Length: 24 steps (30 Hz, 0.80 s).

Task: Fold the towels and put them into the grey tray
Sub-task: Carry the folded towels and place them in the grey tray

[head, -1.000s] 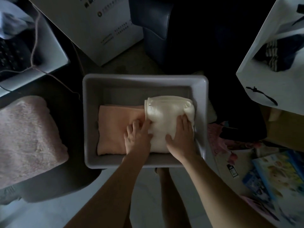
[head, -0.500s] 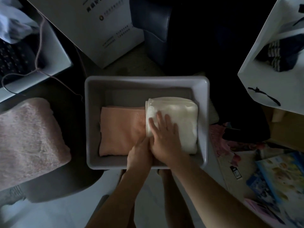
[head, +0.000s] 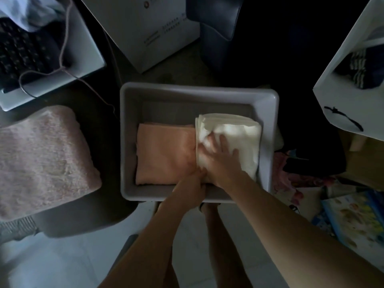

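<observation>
The grey tray point(head: 128, 142) stands on the floor in the middle of the head view. Inside it a folded peach towel point(head: 164, 154) lies on the left and a folded cream towel point(head: 239, 138) on the right, touching each other. My right hand point(head: 220, 156) lies flat on the cream towel with spread fingers, pressing its left part. My left hand point(head: 191, 186) is at the tray's near wall, fingertips tucked at the cream towel's near left corner; the fingers are partly hidden. A folded pink fluffy towel point(head: 41, 159) lies outside the tray, to the left.
A laptop point(head: 31, 48) with a cable across it sits at the top left. A white box point(head: 145, 28) stands behind the tray. A white bag point(head: 353, 80) is at the right, colourful papers point(head: 353, 221) at the lower right. My legs are below the tray.
My right hand slid from the cream towel's near right corner to its left part and flattened. My left hand drew back from the towels' seam to the near edge.
</observation>
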Tool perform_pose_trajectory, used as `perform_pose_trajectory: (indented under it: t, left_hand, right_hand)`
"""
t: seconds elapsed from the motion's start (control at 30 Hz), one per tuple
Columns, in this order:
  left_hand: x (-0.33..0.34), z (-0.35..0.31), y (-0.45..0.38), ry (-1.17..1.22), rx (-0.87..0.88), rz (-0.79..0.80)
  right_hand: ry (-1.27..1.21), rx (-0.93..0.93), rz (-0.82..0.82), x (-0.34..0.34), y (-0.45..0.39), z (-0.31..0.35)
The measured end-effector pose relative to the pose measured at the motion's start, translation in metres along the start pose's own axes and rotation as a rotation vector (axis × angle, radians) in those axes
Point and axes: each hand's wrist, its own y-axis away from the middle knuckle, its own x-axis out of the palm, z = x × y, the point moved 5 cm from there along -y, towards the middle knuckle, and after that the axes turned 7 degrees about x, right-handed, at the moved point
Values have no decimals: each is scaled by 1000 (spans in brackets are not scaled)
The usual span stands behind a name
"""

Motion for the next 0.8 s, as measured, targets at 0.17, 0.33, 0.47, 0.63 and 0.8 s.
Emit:
perform_pose_trajectory:
  t: [0.17,0.33,0.47,0.63,0.8]
  left_hand:
    - [-15,-4,7,35,-31,113]
    - [-113,21,102,306,-41,-418]
    - [-203,100,211,483,-112,-1076]
    - [-236,232,263,493,-617,-1046]
    - [-228,258,238,838,-514,-753]
  right_hand:
    - [-73,79,91,-22,-1,20]
    - [-411,44,-59,-64,36,81]
    - [-968,-56,111,-78,62,192]
    - [-1142,-29,125,-85,51,271]
    - [-1280,256,307,-81,35,268]
